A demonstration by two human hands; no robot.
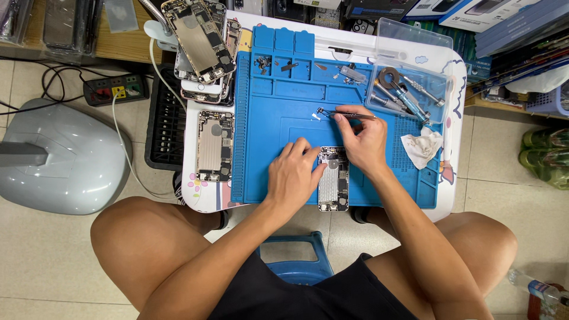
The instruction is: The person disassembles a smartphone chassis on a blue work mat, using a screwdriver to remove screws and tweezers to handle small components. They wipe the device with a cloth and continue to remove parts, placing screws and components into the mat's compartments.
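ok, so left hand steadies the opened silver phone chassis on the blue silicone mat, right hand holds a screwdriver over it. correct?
Not quite: the right hand holds thin metal tweezers, not a screwdriver. The head view shows this. The left hand does steady the opened silver phone chassis on the blue silicone mat.

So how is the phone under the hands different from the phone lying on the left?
The phone under the hands lies on the blue mat, steadied by the left hand. The phone on the left lies off the mat on the white table, untouched. Both are opened, insides showing.
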